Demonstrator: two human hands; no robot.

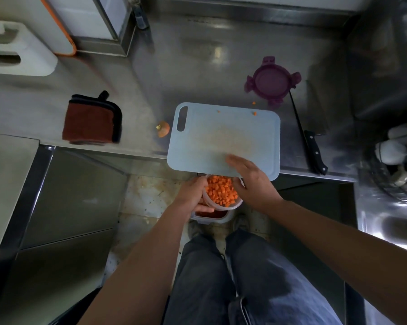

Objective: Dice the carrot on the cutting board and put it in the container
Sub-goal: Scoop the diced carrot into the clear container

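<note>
A pale blue cutting board (223, 137) lies on the steel counter, its near edge overhanging the counter's front. Just below that edge, my left hand (193, 195) grips a clear round container (233, 206) filled with diced carrot (221, 192). My right hand (249, 179) lies flat with straight fingers on the board's near edge, above the container. A few carrot bits (254, 113) sit near the board's far edge. A carrot end (163, 129) lies on the counter left of the board.
A purple container lid (271, 81) rests beyond the board. A black-handled knife (308, 139) lies to the right. A folded brown cloth (92, 120) sits at left. A sink (390, 228) and dish rack are at right. Another tub (212, 216) stands on the floor below.
</note>
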